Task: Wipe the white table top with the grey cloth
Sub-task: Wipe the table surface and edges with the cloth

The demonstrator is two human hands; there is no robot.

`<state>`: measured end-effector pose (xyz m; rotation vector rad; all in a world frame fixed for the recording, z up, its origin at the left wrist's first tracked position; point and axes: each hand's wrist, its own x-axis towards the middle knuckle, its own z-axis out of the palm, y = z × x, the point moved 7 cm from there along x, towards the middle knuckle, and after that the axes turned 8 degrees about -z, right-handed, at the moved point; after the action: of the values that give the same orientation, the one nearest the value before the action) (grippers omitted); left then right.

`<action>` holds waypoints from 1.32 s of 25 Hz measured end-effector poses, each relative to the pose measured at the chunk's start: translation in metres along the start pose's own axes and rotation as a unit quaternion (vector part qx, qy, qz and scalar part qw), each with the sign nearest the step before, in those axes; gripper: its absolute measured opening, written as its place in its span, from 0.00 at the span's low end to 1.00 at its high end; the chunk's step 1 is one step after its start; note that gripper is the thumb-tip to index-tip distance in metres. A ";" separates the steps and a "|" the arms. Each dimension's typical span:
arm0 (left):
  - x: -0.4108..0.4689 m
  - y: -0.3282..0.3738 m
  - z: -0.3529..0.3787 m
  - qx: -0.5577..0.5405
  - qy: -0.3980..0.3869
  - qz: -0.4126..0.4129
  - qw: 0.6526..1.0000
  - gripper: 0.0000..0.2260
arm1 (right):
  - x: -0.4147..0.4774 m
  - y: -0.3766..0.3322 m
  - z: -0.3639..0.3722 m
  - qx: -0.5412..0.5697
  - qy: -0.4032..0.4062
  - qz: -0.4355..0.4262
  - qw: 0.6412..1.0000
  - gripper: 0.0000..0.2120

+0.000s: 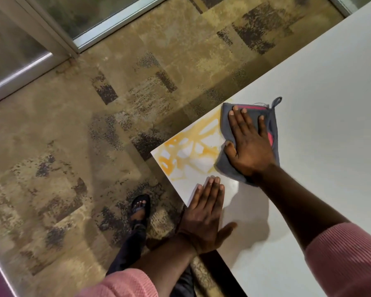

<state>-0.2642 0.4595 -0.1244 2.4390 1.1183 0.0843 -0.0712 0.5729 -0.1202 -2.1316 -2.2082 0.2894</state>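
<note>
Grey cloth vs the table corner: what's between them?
Head view: an orange smear covers the white table top between the grey cloth under the right hand and the corner; nothing else.

Right hand (247, 144) lies flat, fingers (242, 121) spread, arm outstretched; left hand (204, 219) presses palm-down, fingers together, thumb seemingly blurred.

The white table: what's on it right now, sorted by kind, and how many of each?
Hands pressed flat on the table: 2, the left hand and the right hand
Grey cloths: 1, the grey cloth under the right hand
Smeared patches: 1, the orange smear at the corner
Total: 4
</note>
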 end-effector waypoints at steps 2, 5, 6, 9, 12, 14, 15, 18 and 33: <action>-0.004 -0.003 -0.006 -0.033 0.012 0.010 0.999 0.41 | -0.015 -0.018 0.007 0.004 -0.003 -0.012 1.000 0.36; -0.007 -0.011 -0.017 -0.086 0.011 -0.010 0.996 0.41 | -0.036 -0.038 0.011 0.009 -0.004 -0.019 1.000 0.36; -0.007 -0.014 -0.022 -0.097 0.020 -0.023 0.995 0.40 | -0.042 -0.048 0.013 0.009 -0.004 -0.020 1.000 0.37; -0.006 -0.023 -0.035 -0.123 0.044 -0.060 0.990 0.38 | -0.054 -0.079 0.018 0.011 -0.006 -0.016 1.000 0.37; -0.009 -0.034 -0.044 -0.131 0.049 -0.093 0.986 0.37 | -0.062 -0.103 0.026 0.001 -0.024 -0.019 1.000 0.36; -0.011 -0.042 -0.049 -0.137 0.050 -0.123 0.982 0.38 | -0.065 -0.121 0.032 0.002 -0.048 -0.033 0.998 0.36; -0.011 -0.045 -0.052 -0.142 0.054 -0.138 0.979 0.38 | -0.066 -0.131 0.032 0.012 -0.057 -0.049 0.997 0.36; -0.008 -0.048 -0.066 -0.156 0.075 -0.154 0.973 0.35 | -0.075 -0.139 0.016 0.110 -0.025 -0.081 0.990 0.33; 0.042 0.012 -0.007 0.105 -0.006 -0.096 0.990 0.35 | -0.134 -0.014 0.019 0.037 0.045 0.054 0.997 0.32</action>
<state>-0.2293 0.4860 -0.1188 2.4916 1.4136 -0.1128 -0.0829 0.4370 -0.1250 -2.1827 -2.0071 0.2717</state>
